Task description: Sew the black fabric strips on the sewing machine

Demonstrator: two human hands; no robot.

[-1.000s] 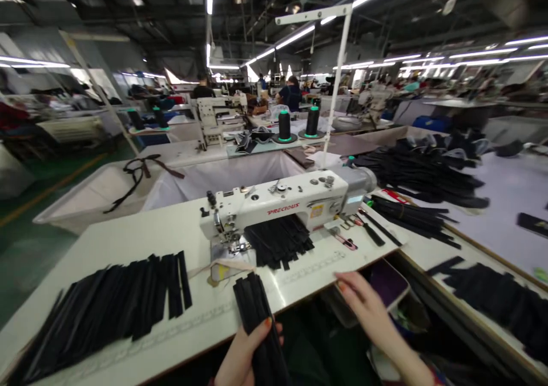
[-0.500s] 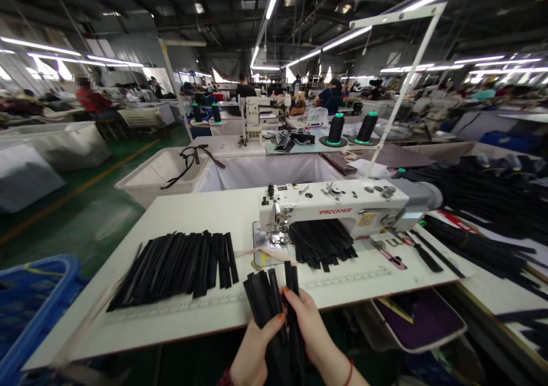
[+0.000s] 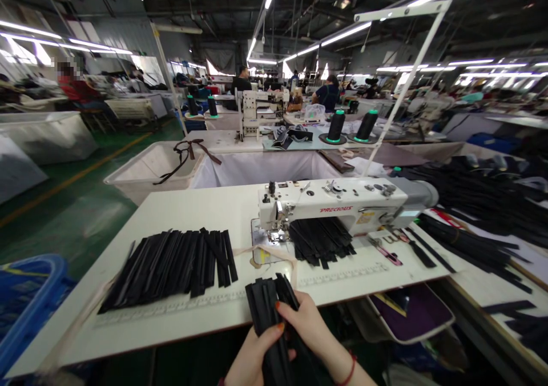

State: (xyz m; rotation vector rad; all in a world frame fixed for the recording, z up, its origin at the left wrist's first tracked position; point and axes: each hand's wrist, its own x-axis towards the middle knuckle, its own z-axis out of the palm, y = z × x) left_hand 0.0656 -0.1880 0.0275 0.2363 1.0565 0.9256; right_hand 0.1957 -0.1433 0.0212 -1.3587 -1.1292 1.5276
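Observation:
A bundle of black fabric strips [image 3: 262, 303] is gripped between both hands at the table's front edge. My left hand [image 3: 252, 354] closes round it from the left, thumb across the front. From the right, my right hand [image 3: 308, 323] is closed on strips of the same bundle, its thumb near the left thumb. Beyond my hands stands a white sewing machine [image 3: 334, 200]. Under its arm lies a pile of black strips [image 3: 323, 242]. To the left, a wide row of black strips [image 3: 171, 266] rests on the white table [image 3: 188, 329].
Pink-handled snips [image 3: 387, 253] and a black-handled tool [image 3: 422, 254] lie at the right of the machine. A blue basket [image 3: 38, 300] stands at the left. More black strips [image 3: 471, 237] cover the right-hand table. Behind is a cloth-lined bin [image 3: 257, 169].
The strips that stood apart in my right hand are now against the rest of the bundle. My right hand has come closer to the left. The view has shifted slightly.

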